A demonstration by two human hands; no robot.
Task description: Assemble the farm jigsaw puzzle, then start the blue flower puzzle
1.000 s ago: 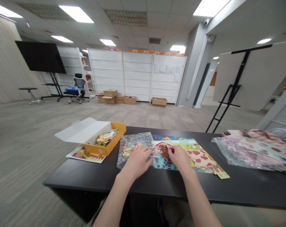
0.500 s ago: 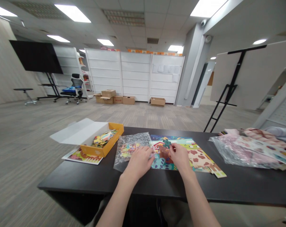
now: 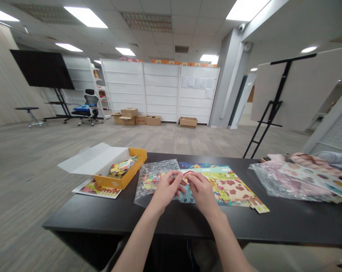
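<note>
Both my hands meet over the left part of a colourful puzzle board (image 3: 233, 187) lying on the black table (image 3: 287, 223). My left hand (image 3: 167, 189) has its fingers curled and pinched at the edge of a clear plastic bag of puzzle pieces (image 3: 152, 175). My right hand (image 3: 202, 190) is also closed, fingertips touching those of the left hand over the board's left edge. What the fingers pinch is too small to make out. An open yellow box of puzzle pieces (image 3: 122, 172) stands to the left, with its white lid (image 3: 91, 158) flapped outward.
A printed picture sheet (image 3: 96, 187) lies under the yellow box. At the table's right end lies a heap of plastic-wrapped pink packages (image 3: 301, 175). A black easel (image 3: 270, 109) stands behind the table. Cardboard boxes (image 3: 137, 116), an office chair and white shelves stand far back.
My right hand has moved left across the puzzle board to meet my left hand, which lifted slightly off the plastic bag. The camera shifted a little.
</note>
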